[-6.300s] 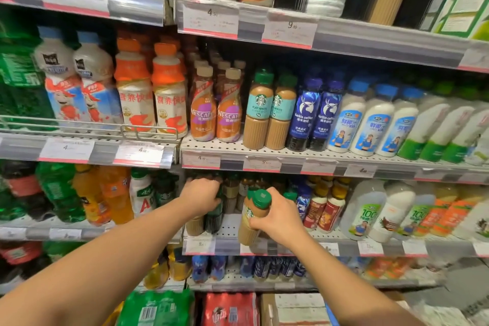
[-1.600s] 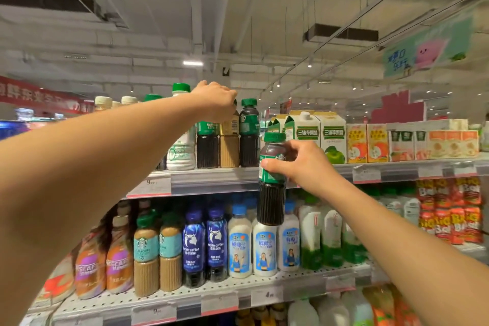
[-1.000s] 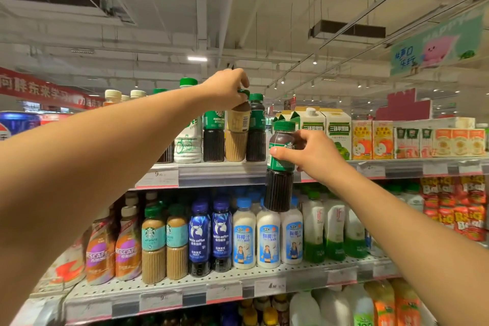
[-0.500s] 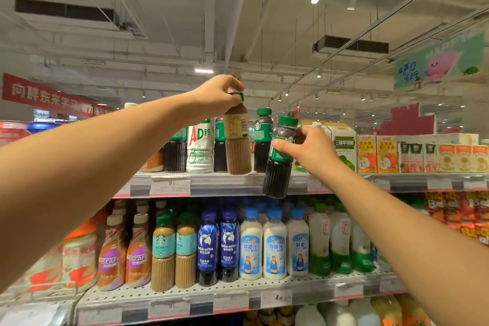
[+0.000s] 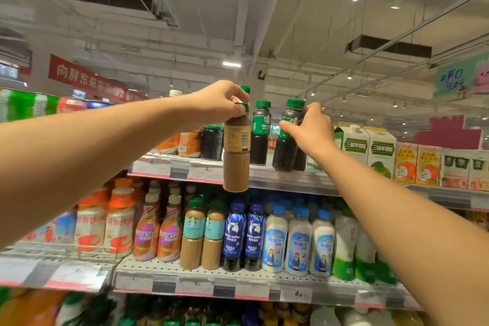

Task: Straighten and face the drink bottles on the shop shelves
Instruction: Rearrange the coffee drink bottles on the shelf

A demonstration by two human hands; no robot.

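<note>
Two hands are working the top shelf [image 5: 264,176]: left hand [image 5: 219,103] pinching the tan bottle [image 5: 236,156] by its cap, right hand [image 5: 308,129] gripping the dark bottle [image 5: 287,145]; logos should be turning outward

Red banner [image 5: 87,76], juice cartons [image 5: 367,148]

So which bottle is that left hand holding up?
Find the top shelf. In front of its edge hangs a milky tan coffee bottle, pinched by its green cap in the left hand. The bottles beside it are dark; it alone is pale.
</note>
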